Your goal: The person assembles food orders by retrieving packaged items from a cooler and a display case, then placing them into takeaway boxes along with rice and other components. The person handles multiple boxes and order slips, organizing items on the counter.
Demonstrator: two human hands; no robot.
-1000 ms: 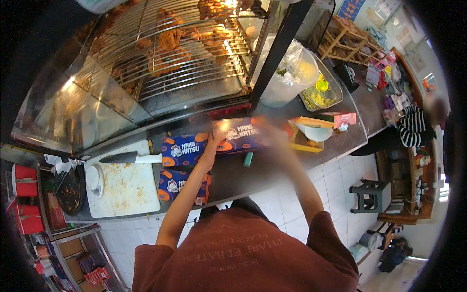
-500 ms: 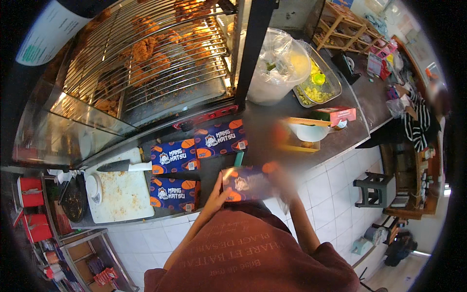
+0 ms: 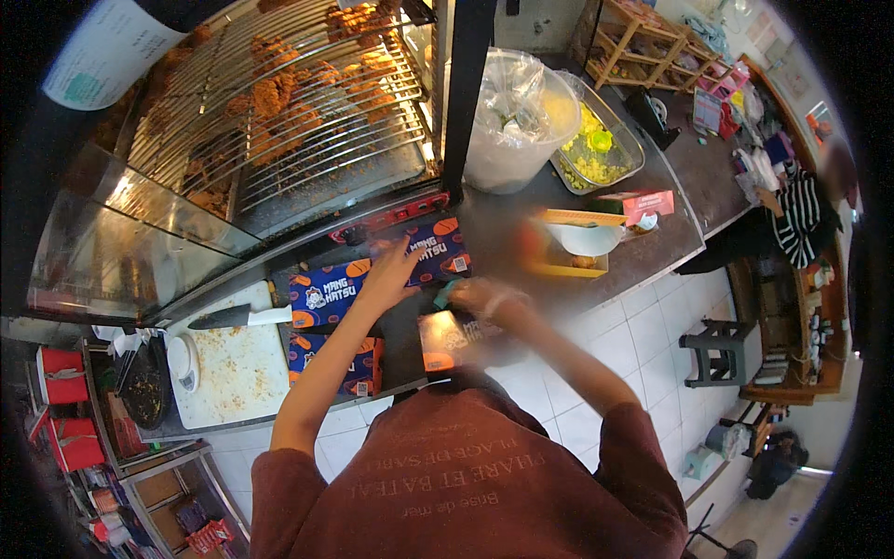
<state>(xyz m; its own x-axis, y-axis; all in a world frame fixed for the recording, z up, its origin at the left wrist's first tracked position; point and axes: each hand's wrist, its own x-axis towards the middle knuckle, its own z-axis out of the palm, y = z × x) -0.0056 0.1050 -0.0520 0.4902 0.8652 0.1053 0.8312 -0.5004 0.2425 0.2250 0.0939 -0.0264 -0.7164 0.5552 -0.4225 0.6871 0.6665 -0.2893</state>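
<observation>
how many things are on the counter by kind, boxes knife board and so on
blue and orange boxes: 4, one under the left hand, one by the right hand
knife: 1
white cutting board: 1
white bowl: 1
clear tub: 1
total: 8

Your left hand [image 3: 389, 270] rests flat on the blue printed boxes [image 3: 372, 275] on the tabletop [image 3: 521, 210]; your right hand [image 3: 480, 298] holds another blue box [image 3: 456, 337], blurred.
</observation>
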